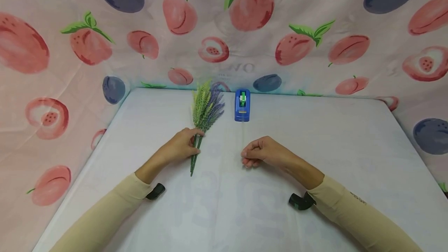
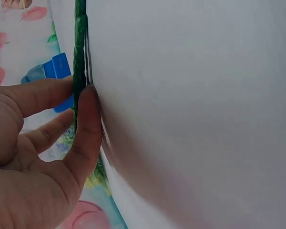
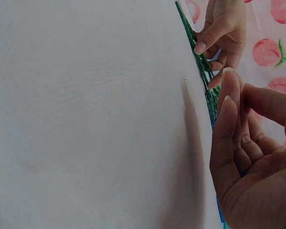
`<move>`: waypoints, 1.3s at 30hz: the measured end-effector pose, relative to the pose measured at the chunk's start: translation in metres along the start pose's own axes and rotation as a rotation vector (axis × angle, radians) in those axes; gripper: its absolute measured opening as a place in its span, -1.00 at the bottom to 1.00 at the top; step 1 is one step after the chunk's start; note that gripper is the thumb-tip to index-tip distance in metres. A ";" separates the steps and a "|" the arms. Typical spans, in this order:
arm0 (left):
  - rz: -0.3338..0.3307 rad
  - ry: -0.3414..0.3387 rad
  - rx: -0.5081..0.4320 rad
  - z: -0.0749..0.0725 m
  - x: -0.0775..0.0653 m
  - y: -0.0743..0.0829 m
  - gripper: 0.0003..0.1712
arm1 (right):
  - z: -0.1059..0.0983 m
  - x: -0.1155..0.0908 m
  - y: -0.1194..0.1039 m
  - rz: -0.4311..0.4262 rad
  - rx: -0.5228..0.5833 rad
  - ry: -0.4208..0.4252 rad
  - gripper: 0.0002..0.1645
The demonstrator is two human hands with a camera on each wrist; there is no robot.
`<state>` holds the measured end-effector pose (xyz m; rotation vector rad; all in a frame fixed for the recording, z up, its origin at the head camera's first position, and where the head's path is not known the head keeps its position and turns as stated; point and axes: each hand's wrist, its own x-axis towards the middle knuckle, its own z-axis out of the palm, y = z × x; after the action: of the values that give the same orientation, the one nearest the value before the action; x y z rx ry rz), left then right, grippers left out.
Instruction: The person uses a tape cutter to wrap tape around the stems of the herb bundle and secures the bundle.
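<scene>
A small bunch of artificial lavender (image 1: pixel 206 108), yellow-green and purple, lies left of centre with its heads away from me. My left hand (image 1: pixel 182 143) pinches its green stems (image 2: pixel 80 52) between thumb and fingers, close to the tabletop. Just right of the flowers stands a blue tape dispenser (image 1: pixel 242 106) with a green-cored roll. From its near end a faint, clear strip of tape (image 1: pixel 243 133) runs toward my right hand (image 1: pixel 260 153). There the thumb and index fingertips are pinched together at the strip's end; the other fingers are bent.
The white-covered table (image 1: pixel 343 147) meets a fruit-printed curtain (image 1: pixel 147 69) at its back and sides. A dark wrist mount (image 1: pixel 155 191) shows beside the left sleeve, and another dark mount (image 1: pixel 301 201) beside the right sleeve.
</scene>
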<state>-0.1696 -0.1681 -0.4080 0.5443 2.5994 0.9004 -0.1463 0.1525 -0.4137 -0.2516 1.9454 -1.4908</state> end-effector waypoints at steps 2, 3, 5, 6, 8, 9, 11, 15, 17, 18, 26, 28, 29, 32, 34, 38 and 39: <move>-0.022 0.006 0.002 0.002 0.001 0.002 -0.38 | 0.000 0.000 0.000 0.001 -0.002 0.000 -0.69; -0.032 0.009 0.000 0.003 0.001 0.003 -0.38 | 0.000 -0.001 0.000 0.002 -0.002 0.000 -0.69; -0.047 0.010 -0.004 0.005 0.001 0.004 -0.38 | 0.001 -0.001 0.000 0.004 0.000 0.001 -0.69; -0.054 0.011 -0.008 0.005 0.001 0.004 -0.38 | 0.001 -0.001 0.000 0.003 0.000 0.000 -0.69; -0.071 0.007 -0.020 0.006 0.001 0.006 -0.37 | 0.001 -0.001 0.000 0.003 0.001 -0.002 -0.70; -0.082 0.002 -0.029 0.007 0.000 0.006 -0.37 | 0.001 -0.001 0.000 0.002 0.002 -0.003 -0.70; -0.109 -0.002 -0.053 0.007 -0.001 0.007 -0.36 | 0.001 -0.001 0.000 0.001 0.001 -0.004 -0.70; -0.150 -0.003 -0.093 0.006 -0.004 0.007 -0.34 | 0.001 0.000 0.001 -0.001 -0.003 -0.004 -0.70; -0.159 0.001 -0.099 0.006 -0.005 0.006 -0.33 | 0.001 0.000 0.001 0.000 -0.002 -0.003 -0.70; -0.160 0.006 -0.097 0.005 -0.005 0.006 -0.32 | 0.001 0.000 0.001 0.001 0.000 -0.004 -0.70; -0.170 0.065 -0.065 0.005 -0.006 0.006 -0.16 | 0.001 -0.001 0.000 0.002 -0.002 -0.011 -0.68; -0.175 0.089 -0.049 0.003 -0.006 0.007 -0.15 | 0.001 0.000 0.000 0.003 -0.004 -0.010 -0.68; -0.178 0.096 -0.045 0.002 -0.006 0.007 -0.14 | 0.001 0.000 0.000 0.003 -0.005 -0.010 -0.68; -0.201 0.107 -0.058 -0.001 -0.006 0.008 -0.08 | 0.000 0.000 0.001 0.003 -0.007 -0.011 -0.68; -0.226 0.100 -0.129 -0.003 -0.005 0.007 0.01 | 0.000 0.001 0.001 0.001 -0.013 -0.011 -0.68; -0.270 0.056 -0.411 -0.009 -0.006 0.004 0.12 | 0.000 0.002 0.001 -0.001 -0.023 -0.016 -0.69; -0.274 0.033 -0.492 -0.010 -0.007 0.001 0.10 | 0.000 0.002 0.000 0.000 -0.025 -0.016 -0.69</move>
<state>-0.1677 -0.1751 -0.3985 0.0388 2.2755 1.3885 -0.1478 0.1516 -0.4148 -0.2740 1.9528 -1.4614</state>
